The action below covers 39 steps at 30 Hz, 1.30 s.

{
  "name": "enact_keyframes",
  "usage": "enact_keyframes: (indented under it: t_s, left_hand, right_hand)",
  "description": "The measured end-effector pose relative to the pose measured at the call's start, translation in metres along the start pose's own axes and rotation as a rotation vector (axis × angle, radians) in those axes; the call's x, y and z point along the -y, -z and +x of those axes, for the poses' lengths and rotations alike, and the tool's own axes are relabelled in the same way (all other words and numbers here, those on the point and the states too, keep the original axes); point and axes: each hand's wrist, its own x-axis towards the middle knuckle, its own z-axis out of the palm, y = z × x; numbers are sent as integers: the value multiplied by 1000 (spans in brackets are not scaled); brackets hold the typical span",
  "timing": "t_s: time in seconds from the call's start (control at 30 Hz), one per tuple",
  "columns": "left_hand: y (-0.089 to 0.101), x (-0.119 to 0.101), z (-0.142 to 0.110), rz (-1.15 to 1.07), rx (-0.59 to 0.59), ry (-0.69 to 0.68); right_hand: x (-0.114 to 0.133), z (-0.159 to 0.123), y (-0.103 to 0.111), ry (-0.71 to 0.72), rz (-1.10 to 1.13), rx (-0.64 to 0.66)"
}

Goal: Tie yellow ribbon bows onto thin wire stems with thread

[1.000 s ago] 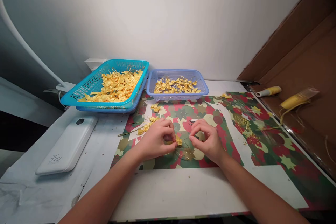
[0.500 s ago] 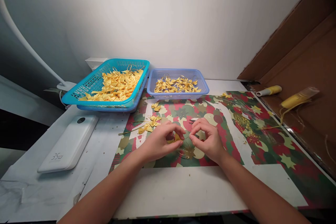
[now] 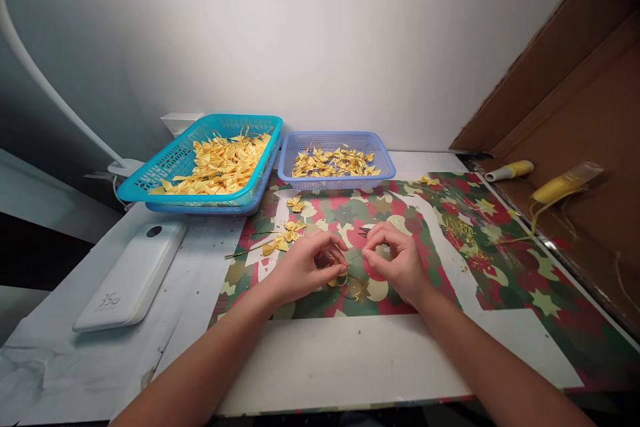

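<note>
My left hand (image 3: 310, 261) is closed in a pinch on a small yellow ribbon bow (image 3: 336, 280), mostly hidden under the fingers. A thin gold cord loop (image 3: 345, 275) shows at its fingertips. Across a small gap, my right hand (image 3: 397, 258) pinches thumb against forefinger. A faint thin thread seems to run from that pinch toward the left hand. Dark pointed tips (image 3: 364, 231), perhaps of scissors, poke out behind the right fingers. Left of my hands lie loose yellow bows (image 3: 293, 231), some with gold cord stems (image 3: 249, 253).
A turquoise basket (image 3: 135, 181) heaped with yellow bows stands at back left. Beside it is a blue-violet basket (image 3: 340, 183) holding more bows. A white power bank (image 3: 127, 280) lies left. Yellow thread spools (image 3: 560, 185) and gold scraps (image 3: 463, 233) are at right.
The left fingertips have drawn slightly away from the right ones, so the gap is wider. The gold cord loop now shows more clearly below the left fingers.
</note>
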Motion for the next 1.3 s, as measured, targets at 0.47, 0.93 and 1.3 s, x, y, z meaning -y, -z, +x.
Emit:
enact_keyframes:
  t_s: [0.47, 0.93, 1.3]
  left_hand:
    - [4, -1, 0, 354, -35, -180]
    - [-5, -9, 6, 45, 120, 0]
    - [5, 2, 2, 417, 100, -172]
  right_hand:
    - [-1, 3, 6, -48, 15, -120]
    - [0, 3, 5, -45, 0, -97]
    - [-4, 9, 15, -66, 43, -158]
